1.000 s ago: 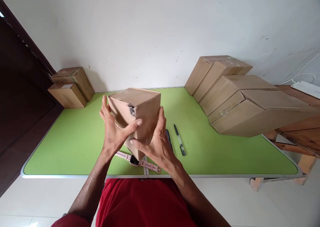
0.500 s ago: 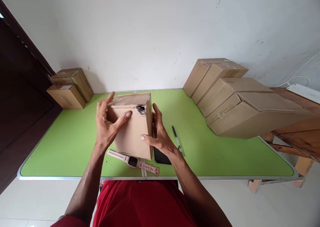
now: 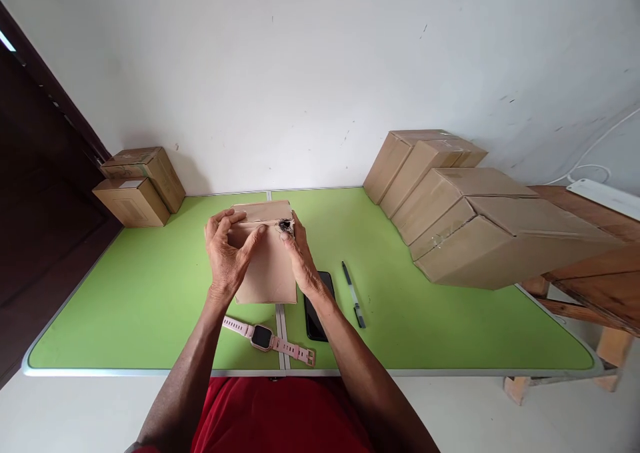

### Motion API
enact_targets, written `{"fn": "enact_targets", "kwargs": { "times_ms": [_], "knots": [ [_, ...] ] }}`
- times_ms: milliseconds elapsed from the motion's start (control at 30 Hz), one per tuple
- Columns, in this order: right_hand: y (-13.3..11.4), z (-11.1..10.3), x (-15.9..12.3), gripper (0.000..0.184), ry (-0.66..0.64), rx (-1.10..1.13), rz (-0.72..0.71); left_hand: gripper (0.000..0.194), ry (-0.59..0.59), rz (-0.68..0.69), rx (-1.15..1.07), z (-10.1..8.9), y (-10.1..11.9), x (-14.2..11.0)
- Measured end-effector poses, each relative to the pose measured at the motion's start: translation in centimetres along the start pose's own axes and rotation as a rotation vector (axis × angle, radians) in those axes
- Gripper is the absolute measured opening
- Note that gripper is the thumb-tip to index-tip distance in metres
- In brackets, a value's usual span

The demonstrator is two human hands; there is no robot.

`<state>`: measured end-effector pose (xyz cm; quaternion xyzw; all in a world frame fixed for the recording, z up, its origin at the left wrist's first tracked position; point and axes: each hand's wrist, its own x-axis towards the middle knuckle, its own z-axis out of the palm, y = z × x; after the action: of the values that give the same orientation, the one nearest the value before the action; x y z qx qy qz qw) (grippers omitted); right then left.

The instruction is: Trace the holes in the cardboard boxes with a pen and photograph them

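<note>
Your left hand point(image 3: 227, 256) and right hand point(image 3: 303, 260) clamp the box point(image 3: 267, 273), hiding some fingertips; whether it touches the table point(image 3: 425, 333) is unclear. Your right forearm point(image 3: 360, 353) covers part of the phone point(image 3: 314, 316) near the watch point(image 3: 261, 337).

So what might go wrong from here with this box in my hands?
The ragged, blackened corner of the box is right by your right hand, so pressing there might tear it further. The phone lies under your right forearm in this view, and the watch near the table's front edge; a careless bump could shift either.
</note>
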<state>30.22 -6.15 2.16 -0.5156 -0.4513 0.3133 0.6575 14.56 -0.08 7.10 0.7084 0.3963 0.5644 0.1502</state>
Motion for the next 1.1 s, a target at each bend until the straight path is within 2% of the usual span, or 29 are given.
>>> {"fn": "enact_targets", "kwargs": {
  "times_ms": [100, 267, 400, 467, 600, 700, 800, 900, 1000, 1100],
  "knots": [
    [-0.8, 0.4, 0.4, 0.077, 0.079, 0.065, 0.015, 0.038, 0.005, 0.038, 0.058, 0.0, 0.2, 0.1],
    [-2.5, 1.0, 0.5, 0.06, 0.112, 0.085, 0.03, 0.038, -0.007, 0.056, 0.098, 0.2, 1.0, 0.1],
    [-3.1, 1.6, 0.1, 0.063, 0.126, -0.03, 0.018, 0.061, -0.076, -0.043, 0.305, 0.2, 2.7, 0.7],
    [-3.2, 1.9, -0.1, 0.064, 0.128, -0.095, -0.009, 0.065, -0.124, -0.108, 0.389, 0.2, 3.8, 1.2],
    [-3.1, 2.1, -0.4, 0.059, 0.128, -0.167, -0.061, 0.062, -0.2, -0.25, 0.462, 0.5, 5.7, 2.1],
    [-2.6, 2.0, -0.5, 0.053, 0.137, -0.207, -0.154, 0.051, -0.229, -0.29, 0.553, 0.8, 7.0, 2.3],
    [-2.2, 1.9, -0.6, 0.048, 0.175, -0.227, -0.22, 0.043, -0.263, -0.28, 0.63, 0.9, 7.9, 2.1],
    [-2.1, 1.9, -0.8, 0.047, 0.209, -0.197, -0.221, 0.043, -0.319, -0.27, 0.66, 0.6, 8.1, 1.9],
    [-2.4, 1.9, -0.9, 0.046, 0.217, -0.18, -0.221, 0.048, -0.363, -0.235, 0.664, -0.2, 7.8, 1.8],
    [-3.1, 1.6, -0.7, 0.045, 0.209, -0.173, -0.201, 0.054, -0.407, -0.136, 0.66, -1.4, 7.0, 1.8]
  ]
}}
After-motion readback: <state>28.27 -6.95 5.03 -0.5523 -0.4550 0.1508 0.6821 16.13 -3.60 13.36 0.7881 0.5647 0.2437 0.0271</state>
